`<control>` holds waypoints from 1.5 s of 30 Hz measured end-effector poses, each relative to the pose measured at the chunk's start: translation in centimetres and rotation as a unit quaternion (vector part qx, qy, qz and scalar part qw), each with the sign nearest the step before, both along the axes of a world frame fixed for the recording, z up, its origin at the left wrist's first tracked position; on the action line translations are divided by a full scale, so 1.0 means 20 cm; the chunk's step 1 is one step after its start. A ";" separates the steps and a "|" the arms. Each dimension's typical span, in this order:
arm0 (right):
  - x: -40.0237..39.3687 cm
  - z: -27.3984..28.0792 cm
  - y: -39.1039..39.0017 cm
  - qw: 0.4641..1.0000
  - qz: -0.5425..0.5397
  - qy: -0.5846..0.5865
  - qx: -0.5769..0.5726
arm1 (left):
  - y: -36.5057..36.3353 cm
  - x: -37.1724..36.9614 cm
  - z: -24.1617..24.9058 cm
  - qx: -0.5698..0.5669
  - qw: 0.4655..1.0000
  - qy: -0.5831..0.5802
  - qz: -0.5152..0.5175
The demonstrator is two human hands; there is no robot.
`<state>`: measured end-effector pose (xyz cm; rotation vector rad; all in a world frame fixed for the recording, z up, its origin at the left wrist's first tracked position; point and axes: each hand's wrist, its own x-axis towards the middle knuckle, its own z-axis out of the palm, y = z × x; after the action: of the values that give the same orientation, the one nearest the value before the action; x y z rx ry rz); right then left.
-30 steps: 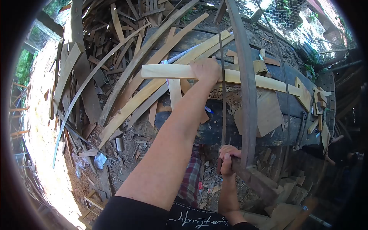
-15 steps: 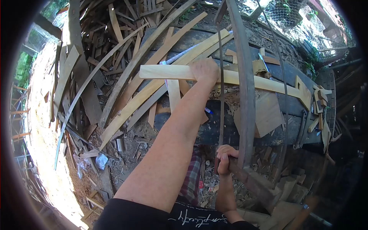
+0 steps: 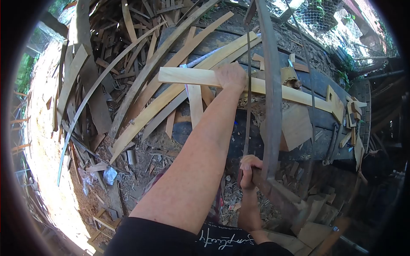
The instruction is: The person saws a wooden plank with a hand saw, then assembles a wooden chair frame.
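My left hand is wrapped over a pale wooden strip and presses it down on the dark worktable. Lower down, my right hand grips the near end of a wooden frame saw. The saw's narrow blade runs upright in view, crossing the strip just right of my left hand. Whether the blade has cut into the wood is hard to see. The strip's right part passes behind the saw's middle beam, toward a notched wooden piece.
More wooden strips lie across the worktable. A flat board rests right of the saw. Scrap wood is heaped at the upper left. Offcuts and a plastic bag litter the ground.
The view has shifted slightly. My right hand and the saw appear a little farther up in view. My left hand keeps its hold on the wooden strip.
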<state>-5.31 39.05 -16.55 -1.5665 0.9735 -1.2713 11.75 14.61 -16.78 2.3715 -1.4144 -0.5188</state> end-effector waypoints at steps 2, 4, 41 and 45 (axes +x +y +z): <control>-0.02 -0.01 0.01 0.999 0.007 -0.045 -0.018 | 0.00 0.01 0.01 0.004 1.000 0.010 -0.008; 0.01 -0.05 -0.08 0.998 -0.001 -0.030 -0.046 | 0.02 0.01 0.01 0.013 1.000 0.013 -0.022; 0.23 0.02 -0.50 0.995 -0.073 0.069 -0.023 | -0.01 0.01 -0.01 -0.009 0.999 -0.007 -0.038; 0.24 0.02 -0.26 0.998 -0.059 0.006 -0.006 | 0.00 0.01 -0.02 -0.040 0.999 0.014 -0.007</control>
<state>-0.42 33.79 -16.17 -1.5469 1.0816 -1.3520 11.94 14.61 -17.19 2.2851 -1.4131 -0.4866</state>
